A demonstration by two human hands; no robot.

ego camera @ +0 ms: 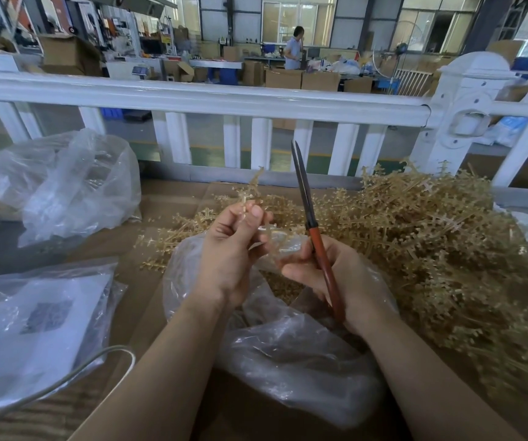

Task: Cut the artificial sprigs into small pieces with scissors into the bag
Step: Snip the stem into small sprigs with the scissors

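A white railing [199,100] runs across the view well beyond the fingertips, with a workshop of cardboard boxes behind it. The cardboard-covered surface [173,198] spreads beneath both hands. To the right of the right hand's fingers, a big heap of tan artificial sprigs [441,243] is piled on it, reaching forward past the scissor tips and thinning out to the far side of the left fingers. Directly under both hands lies the clear plastic bag [294,354], its mouth open just below the fingers, with small tan cut pieces [280,289] visible inside. Well to the left of the left fingers sit 2 more clear bags: 1 crumpled bag [65,183] farther off, and 1 flat bag with a printed sheet [33,329] closer to the body, with a grey cable [75,374] curving over it. The left hand [227,253] has its thumb and fingers curled, pinching 1 sprig [251,194] that stands upward beyond the fingertips. The right hand [339,278] grips the red-brown handles of the scissors [315,237], fingers wrapped round them; the dark blades point up and away, closed together, just right of the held sprig and apart from it.
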